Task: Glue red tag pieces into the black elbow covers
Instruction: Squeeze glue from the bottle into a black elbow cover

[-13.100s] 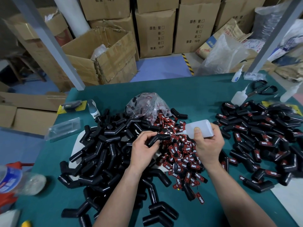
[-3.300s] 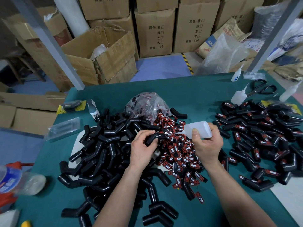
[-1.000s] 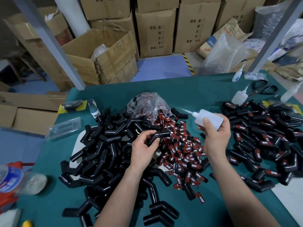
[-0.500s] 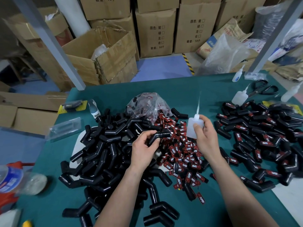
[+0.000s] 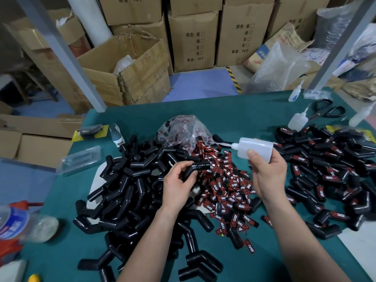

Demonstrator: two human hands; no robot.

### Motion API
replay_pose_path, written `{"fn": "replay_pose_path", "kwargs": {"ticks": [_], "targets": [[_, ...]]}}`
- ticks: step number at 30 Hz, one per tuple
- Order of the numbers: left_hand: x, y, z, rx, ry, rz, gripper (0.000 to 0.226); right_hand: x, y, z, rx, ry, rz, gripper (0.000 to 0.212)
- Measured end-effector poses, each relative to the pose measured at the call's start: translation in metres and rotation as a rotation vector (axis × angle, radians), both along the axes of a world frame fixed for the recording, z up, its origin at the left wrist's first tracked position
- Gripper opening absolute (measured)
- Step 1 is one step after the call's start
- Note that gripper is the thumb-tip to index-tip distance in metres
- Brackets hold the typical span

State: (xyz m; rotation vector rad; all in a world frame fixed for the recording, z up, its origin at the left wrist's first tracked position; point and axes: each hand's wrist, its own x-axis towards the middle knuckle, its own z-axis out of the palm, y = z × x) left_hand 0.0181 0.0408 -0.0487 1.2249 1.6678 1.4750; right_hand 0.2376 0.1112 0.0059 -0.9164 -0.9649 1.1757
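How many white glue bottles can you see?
4 glue bottles: one in the right hand, one beside the scissors, one at table's far edge, one by right edge. More may be hidden.

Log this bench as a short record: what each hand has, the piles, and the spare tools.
Left hand: grips one black elbow cover above the piles
Right hand: holds glue bottle, nozzle pointing left, clear of the cover
Untagged covers: heap on the left
Red tags: loose heap in the middle, below a plastic bag
Tagged covers: heap on the right
Spare tools: scissors and small bottle, far right of green table
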Motion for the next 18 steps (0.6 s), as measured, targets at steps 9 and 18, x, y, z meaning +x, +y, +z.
{"fn": "replay_pose_path", "kwargs": {"ticks": [9, 18], "targets": [[0.001, 0.0, 0.002, 0.021, 0.005, -0.005, 0.052, -0.012, -0.026, -0.004, 0.432, -0.548, -0.291, 0.019], [0.0, -0.001, 0.003, 0.015, 0.026, -0.01, 0.052, -0.012, -0.026, -0.001, 0.529, -0.671, -0.279, 0.033]]}}
